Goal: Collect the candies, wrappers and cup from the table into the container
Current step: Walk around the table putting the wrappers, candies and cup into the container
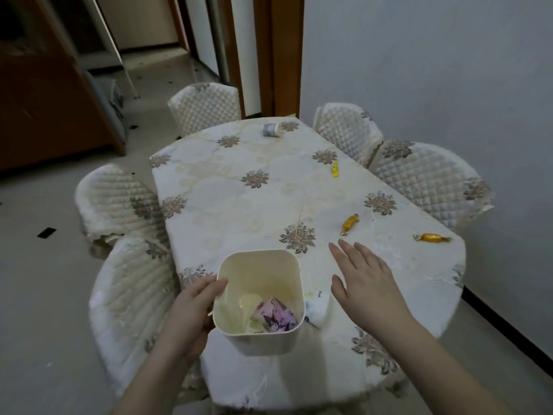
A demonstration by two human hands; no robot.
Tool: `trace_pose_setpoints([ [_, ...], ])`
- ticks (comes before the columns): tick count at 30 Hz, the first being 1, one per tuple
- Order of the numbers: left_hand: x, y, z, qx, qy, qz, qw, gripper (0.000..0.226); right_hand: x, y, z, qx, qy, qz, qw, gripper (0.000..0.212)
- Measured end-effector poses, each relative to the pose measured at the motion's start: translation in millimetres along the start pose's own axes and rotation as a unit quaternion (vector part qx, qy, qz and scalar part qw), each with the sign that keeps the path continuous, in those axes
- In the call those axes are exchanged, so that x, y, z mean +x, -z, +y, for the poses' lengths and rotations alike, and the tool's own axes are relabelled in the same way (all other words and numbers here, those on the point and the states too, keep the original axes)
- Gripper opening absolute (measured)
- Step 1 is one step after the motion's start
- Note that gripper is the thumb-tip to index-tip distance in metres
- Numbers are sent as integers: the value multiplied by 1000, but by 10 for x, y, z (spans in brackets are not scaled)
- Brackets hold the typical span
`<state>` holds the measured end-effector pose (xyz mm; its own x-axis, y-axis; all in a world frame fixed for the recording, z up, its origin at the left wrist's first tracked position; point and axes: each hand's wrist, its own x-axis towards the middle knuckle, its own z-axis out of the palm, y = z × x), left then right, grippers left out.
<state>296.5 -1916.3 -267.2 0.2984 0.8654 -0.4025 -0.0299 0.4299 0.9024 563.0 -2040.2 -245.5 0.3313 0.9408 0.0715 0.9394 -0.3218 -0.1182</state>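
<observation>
Reaching out now with your right hand [363, 283], fingers spread flat and holding nothing, hovering over the tablecloth just right of the container [259, 301]. Your left hand [196, 307] grips the cream container by its left wall, thumb over the rim, keeping it tilted toward you at the near edge of the table [239, 205]. Inside it I can see a pale yellowish piece and a purple printed wrapper [276, 317].

Closest target looks like the white wrapper [316, 307], tucked just beside the container's right wall, under your wrist. Pinch it from above rather than sliding it, since it may snag on the cloth.

Beyond your fingertips lie two gold candies: the nearer gold candy [349, 224] and the far gold candy [431, 238] close to the right edge. Take each by its twisted end; I'd guess the foil is slippery.

Further off, a small yellow wrapper [335, 168] sits near the right side, and the cup [271, 129] lies on its side at the far end. Bring the container along with you instead of stretching across.
</observation>
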Motion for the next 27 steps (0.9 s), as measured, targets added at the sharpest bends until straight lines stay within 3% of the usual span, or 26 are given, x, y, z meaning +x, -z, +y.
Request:
trace_pose_setpoints([
  [12, 242, 219, -257, -30, 20, 38, 999, 13, 433, -680, -170, 27, 39, -92, 995, 62],
  [21, 198, 64, -549, -42, 40, 121, 991, 15, 623, -1557, 35, 24, 89, -269, 959, 84],
  [27, 157, -17, -643, -32, 42, 137, 989, 18, 576, -1863, 162, -9, 90, -260, 961, 84],
])
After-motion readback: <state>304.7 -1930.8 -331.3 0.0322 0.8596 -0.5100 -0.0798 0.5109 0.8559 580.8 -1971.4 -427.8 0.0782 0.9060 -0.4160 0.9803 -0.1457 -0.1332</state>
